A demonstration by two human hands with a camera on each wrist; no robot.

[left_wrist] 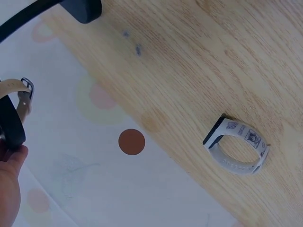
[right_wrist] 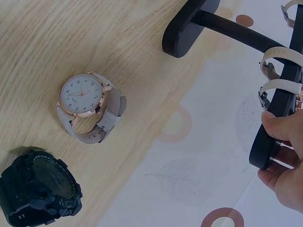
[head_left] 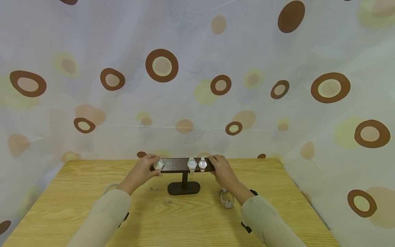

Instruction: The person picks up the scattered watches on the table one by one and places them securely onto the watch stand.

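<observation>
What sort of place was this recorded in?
Probably a makeshift indoor filming corner: a wood-grain table backed by pale sheeting printed with brown rings, and on the table a dark watch stand carrying three watches.

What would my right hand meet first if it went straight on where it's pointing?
Your right hand already grips the bar, so that comes first; just inward, probably the nearest watch, though depth is unclear.

A hand (right_wrist: 289,156) grips the dark stand (right_wrist: 236,31), a white-faced watch (right_wrist: 81,93) near a black watch (right_wrist: 40,189).
</observation>
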